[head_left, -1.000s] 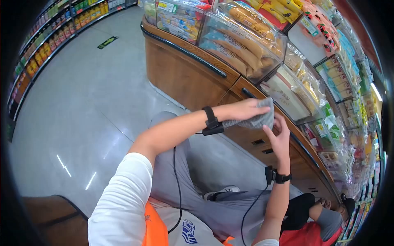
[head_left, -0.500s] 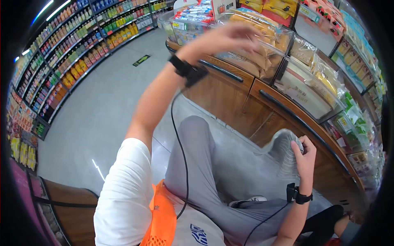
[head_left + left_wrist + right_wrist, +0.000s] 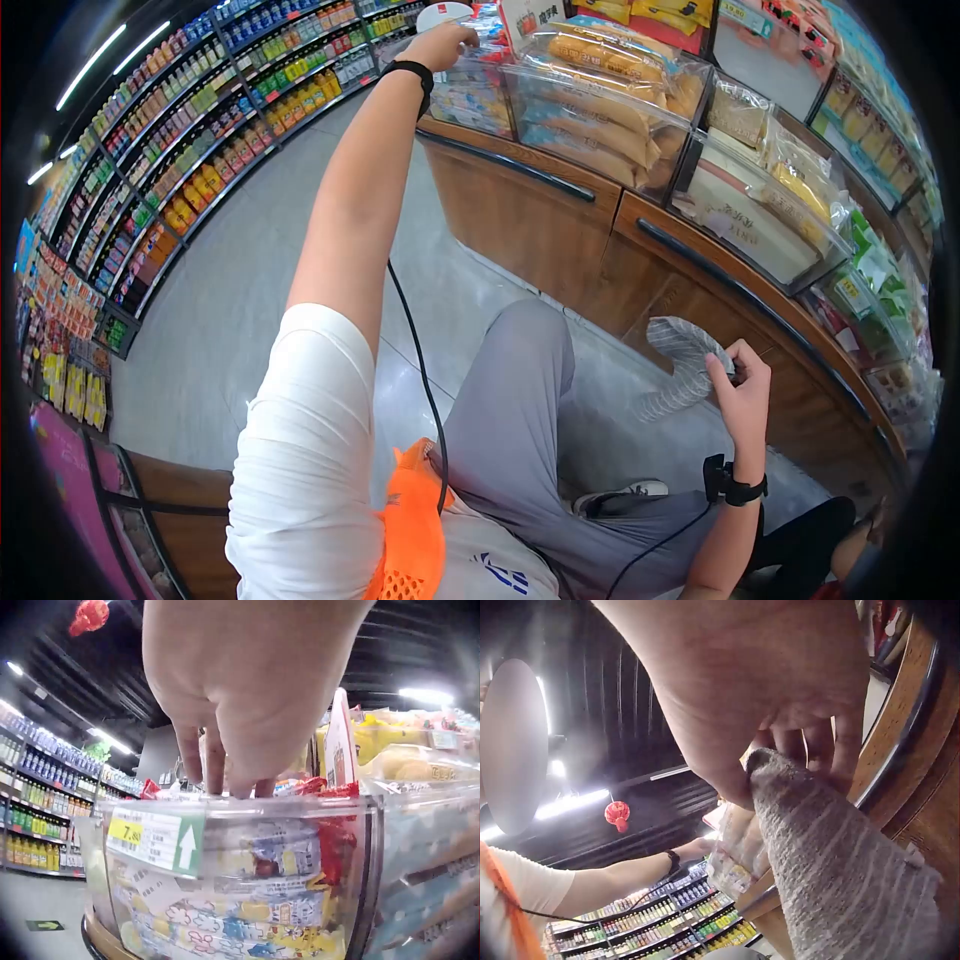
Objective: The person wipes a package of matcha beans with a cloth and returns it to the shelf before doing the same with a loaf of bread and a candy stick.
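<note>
My left hand (image 3: 442, 46) is stretched out to the clear bin (image 3: 468, 105) of small wrapped packets at the top of the head view. In the left wrist view the fingers of that hand (image 3: 232, 697) point down behind the bin's front wall (image 3: 292, 808); whether they touch the packets is hidden. Low by the wooden counter, my right hand (image 3: 742, 388) pinches one end of a grey striped cloth (image 3: 682, 378), which hangs loosely to the left. The right wrist view shows the cloth (image 3: 832, 862) held between thumb and fingers of the right hand (image 3: 757, 690).
Bins of long bread packs (image 3: 590, 130) and boxed goods (image 3: 750, 220) line the wooden counter (image 3: 520, 215), which has a dark rail (image 3: 545, 172). Bottle shelves (image 3: 200, 150) stand across the grey floor (image 3: 260, 260). Another person's dark-clad leg (image 3: 815, 535) is at lower right.
My left hand has let go of the cloth and moved up and left to the packet bin. The right hand still holds the cloth, now slightly lower and to the right.
</note>
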`<state>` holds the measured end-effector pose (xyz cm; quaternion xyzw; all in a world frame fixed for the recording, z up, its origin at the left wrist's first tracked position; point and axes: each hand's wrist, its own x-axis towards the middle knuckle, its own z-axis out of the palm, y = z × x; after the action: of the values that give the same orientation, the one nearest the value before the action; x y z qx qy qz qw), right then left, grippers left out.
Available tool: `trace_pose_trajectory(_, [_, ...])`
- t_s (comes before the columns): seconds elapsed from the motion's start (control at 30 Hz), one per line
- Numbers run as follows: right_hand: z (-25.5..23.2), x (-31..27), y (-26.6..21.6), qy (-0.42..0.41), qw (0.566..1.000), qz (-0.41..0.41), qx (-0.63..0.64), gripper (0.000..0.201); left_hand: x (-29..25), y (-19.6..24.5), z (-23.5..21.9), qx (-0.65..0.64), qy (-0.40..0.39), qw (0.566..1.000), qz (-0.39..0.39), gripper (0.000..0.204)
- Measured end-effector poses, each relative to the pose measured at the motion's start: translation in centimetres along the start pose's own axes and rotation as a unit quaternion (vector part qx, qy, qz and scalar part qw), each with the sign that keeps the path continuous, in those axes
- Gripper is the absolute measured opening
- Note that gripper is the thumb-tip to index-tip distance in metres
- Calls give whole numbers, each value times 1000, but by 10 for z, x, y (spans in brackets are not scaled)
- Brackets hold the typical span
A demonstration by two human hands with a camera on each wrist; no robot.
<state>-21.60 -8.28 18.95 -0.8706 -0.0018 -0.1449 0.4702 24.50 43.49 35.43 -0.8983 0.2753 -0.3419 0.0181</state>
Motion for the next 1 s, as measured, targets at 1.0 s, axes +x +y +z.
trace_pose_trajectory(1.0, [0, 5, 15, 16, 1000, 9, 15, 28, -55, 51, -34, -308, 337, 884, -103, 33])
